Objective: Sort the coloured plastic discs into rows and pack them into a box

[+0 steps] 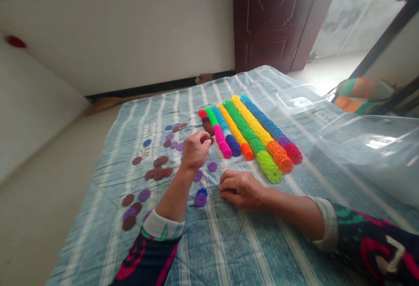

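Note:
My left hand [195, 149] is raised over the striped cloth [229, 242], its fingertips pinched on a brown toothed disc [206, 138] next to the near end of the red and brown disc row [207, 124]. My right hand [240, 188] rests on the cloth with its fingers curled under; nothing shows in it. Several long rows of stacked discs [252, 135] in pink, blue, yellow, green and orange lie side by side just beyond both hands. Loose purple and blue discs [200, 197] lie between my forearms.
Scattered brown, purple and blue discs [159, 173] lie on the left half of the cloth. Two clear plastic bins [369, 146] stand at the right. A dark wooden door [271, 20] and white wall are behind; bare floor [42, 199] is at the left.

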### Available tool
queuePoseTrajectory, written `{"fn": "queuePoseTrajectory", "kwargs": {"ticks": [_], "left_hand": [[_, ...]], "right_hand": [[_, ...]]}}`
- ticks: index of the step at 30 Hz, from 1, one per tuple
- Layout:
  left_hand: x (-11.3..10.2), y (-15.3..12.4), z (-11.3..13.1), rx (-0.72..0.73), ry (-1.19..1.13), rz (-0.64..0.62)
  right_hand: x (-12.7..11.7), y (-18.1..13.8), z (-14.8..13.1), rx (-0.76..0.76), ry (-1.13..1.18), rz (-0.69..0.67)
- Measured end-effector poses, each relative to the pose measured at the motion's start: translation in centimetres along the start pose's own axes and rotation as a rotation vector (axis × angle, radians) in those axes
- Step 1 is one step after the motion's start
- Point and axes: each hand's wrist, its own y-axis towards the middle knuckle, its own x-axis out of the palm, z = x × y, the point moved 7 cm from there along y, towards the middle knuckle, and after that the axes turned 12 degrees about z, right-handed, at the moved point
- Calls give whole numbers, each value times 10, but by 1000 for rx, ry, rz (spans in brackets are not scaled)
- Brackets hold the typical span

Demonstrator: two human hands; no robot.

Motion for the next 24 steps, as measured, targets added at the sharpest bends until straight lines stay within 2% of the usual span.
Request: {"fn": "queuePoseTrajectory", "kwargs": {"ticks": [4,7,15,19,24], "left_hand": [[0,17,-17,-28,39,55],[8,25,-26,-36,53,49],[26,27,-18,140,176,34],[24,26,-19,171,170,68],[16,22,-25,136,192,132]], "right_hand": [[1,0,-2,-1,15,0],[1,1,-3,-5,12,5],[2,0,-3,9,34,-3],[4,-2,-1,19,47,-7],[5,-2,-1,29,60,-11]]}}
